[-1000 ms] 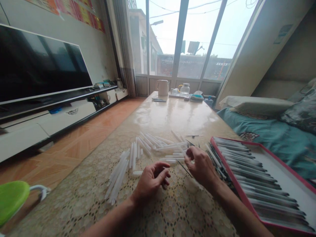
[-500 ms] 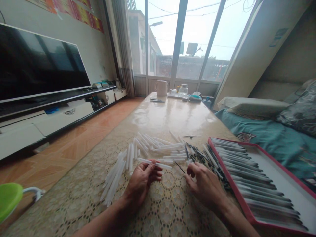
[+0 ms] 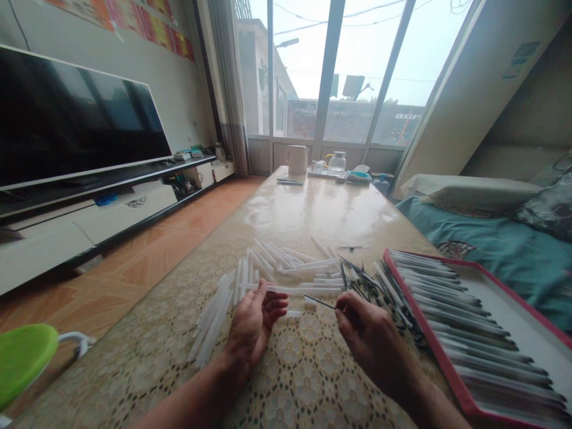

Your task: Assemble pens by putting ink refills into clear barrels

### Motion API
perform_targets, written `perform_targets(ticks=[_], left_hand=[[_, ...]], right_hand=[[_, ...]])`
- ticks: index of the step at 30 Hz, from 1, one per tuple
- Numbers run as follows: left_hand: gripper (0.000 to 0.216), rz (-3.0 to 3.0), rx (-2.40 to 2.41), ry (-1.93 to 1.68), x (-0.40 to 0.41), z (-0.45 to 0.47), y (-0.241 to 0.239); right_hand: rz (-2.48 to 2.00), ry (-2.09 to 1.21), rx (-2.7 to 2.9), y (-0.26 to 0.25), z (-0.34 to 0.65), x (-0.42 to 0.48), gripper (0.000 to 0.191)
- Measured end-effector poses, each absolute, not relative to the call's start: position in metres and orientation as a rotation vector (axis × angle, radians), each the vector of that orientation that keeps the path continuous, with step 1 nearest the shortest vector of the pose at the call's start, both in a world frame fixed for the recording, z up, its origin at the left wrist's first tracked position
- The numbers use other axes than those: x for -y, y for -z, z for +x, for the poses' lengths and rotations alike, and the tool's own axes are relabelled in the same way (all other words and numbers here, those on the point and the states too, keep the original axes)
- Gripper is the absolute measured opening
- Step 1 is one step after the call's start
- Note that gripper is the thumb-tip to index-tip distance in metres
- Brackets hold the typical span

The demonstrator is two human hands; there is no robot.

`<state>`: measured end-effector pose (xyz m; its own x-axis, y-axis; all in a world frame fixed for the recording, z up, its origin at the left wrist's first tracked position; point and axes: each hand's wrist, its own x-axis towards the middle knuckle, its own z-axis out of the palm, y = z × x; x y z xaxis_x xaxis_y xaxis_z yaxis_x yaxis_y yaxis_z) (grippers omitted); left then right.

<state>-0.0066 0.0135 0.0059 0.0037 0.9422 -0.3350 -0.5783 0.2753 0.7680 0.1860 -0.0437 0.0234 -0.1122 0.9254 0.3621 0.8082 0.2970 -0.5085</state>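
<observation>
My left hand (image 3: 255,322) is closed on a slim translucent white tube (image 3: 286,289), pinched between thumb and fingers and pointing right. In my right hand (image 3: 373,336), thumb and fingertips grip a thin black stick (image 3: 319,300). Its narrow tip points left and meets the tube's right end; whether it is inside, I cannot tell. A short white piece (image 3: 294,314) shows beside my left fingertips. Loose white tubes (image 3: 212,322) lie left of and beyond my left hand. Beyond my right hand is a pile of thin black sticks (image 3: 364,283).
At the right, a red-rimmed tray (image 3: 440,363) holds a row of white tubes with dark ends. A beige kettle (image 3: 297,161), a glass pot (image 3: 337,162) and a tissue pack (image 3: 358,176) stand at the table's far end. A green stool (image 3: 27,360) is at the lower left.
My right hand has brought the black stick left to the tube's end. The tube in my left hand has turned nearly level and shifted slightly left. The view has swung slightly left.
</observation>
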Motion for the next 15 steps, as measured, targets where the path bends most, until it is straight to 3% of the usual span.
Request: perform_targets(ticks=[15], left_hand=[[0.018,0.524,-0.936,-1.253,-0.0135,-0.0086,-0.0049]], right_hand=[[-1.509,-0.222,1.954,-0.023,0.1859,0.0439,0.014]])
